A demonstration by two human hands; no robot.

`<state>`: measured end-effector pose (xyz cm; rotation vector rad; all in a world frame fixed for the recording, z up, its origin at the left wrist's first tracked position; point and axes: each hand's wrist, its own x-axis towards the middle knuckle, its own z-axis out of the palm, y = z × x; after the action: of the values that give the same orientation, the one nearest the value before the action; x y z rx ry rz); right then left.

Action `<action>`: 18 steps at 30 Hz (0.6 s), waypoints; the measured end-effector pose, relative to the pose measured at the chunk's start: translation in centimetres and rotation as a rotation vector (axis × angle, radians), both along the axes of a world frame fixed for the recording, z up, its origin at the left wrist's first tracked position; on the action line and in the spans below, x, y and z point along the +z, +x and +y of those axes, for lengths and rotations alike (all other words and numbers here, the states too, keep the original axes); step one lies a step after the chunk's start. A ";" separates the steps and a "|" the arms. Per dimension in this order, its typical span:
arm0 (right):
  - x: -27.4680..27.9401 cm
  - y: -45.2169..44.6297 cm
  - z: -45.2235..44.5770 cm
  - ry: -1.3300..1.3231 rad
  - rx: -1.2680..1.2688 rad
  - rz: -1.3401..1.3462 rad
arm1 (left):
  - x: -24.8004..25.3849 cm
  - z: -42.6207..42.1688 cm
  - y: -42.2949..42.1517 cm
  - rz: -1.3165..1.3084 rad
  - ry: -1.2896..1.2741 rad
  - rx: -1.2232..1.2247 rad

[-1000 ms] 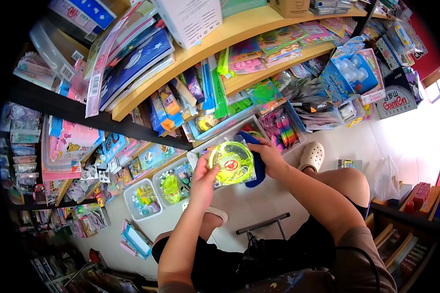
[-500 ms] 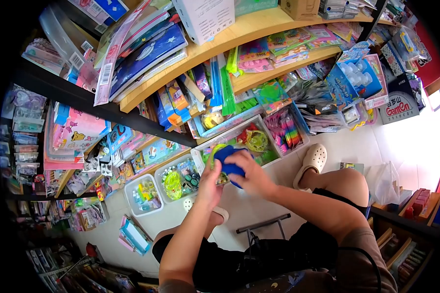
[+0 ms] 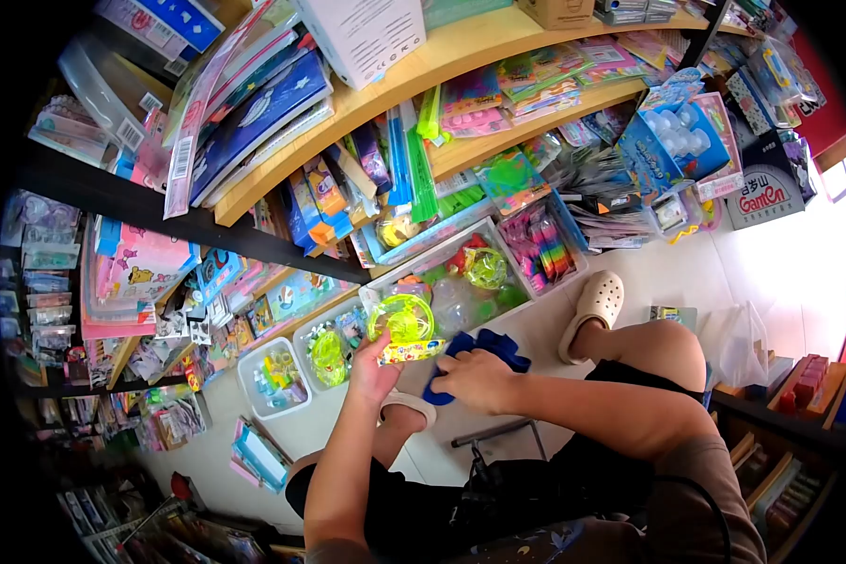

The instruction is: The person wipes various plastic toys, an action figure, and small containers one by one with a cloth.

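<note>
My left hand [image 3: 376, 371] is closed on the edge of a clear packet [image 3: 403, 321] with a coiled yellow-green item and a bright yellow printed strip along its lower edge. The packet is over the left end of a long clear bin [image 3: 526, 299] that holds red, green and yellow-green goods. To its right, my right hand [image 3: 477, 380] grips a crumpled blue cloth [image 3: 503, 349], whose folds hang out beyond the fingers. The cloth and the packet are apart.
A small white tub [image 3: 274, 380] and a bin with yellow-green coils [image 3: 328, 358] stand at the left. Wooden shelves [image 3: 461, 58] curve overhead, full of packaged goods. A blue display box [image 3: 672, 141] is at the right. A black metal stand is between my legs.
The blue cloth has moved away from the packet, down and to the right, with my right hand. The packet in my left hand now shows its printed strip.
</note>
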<state>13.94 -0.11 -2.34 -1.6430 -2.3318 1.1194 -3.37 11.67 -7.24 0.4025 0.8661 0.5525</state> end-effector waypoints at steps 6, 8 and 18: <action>-3.5 -1.3 -1.8 -0.196 0.253 -0.082 | -8.8 2.6 -8.9 0.280 -0.040 0.192; -3.8 -1.7 -2.0 -0.230 0.282 -0.101 | -12.1 3.0 -13.0 0.340 -0.039 0.242; -4.3 0.0 -2.1 -0.254 0.239 -0.131 | -19.9 5.6 -21.6 1.205 0.030 0.207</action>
<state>13.90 -2.17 -6.63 -1.5861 -2.6193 1.4486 -24.95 17.29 -27.12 0.6887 2.0735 0.4861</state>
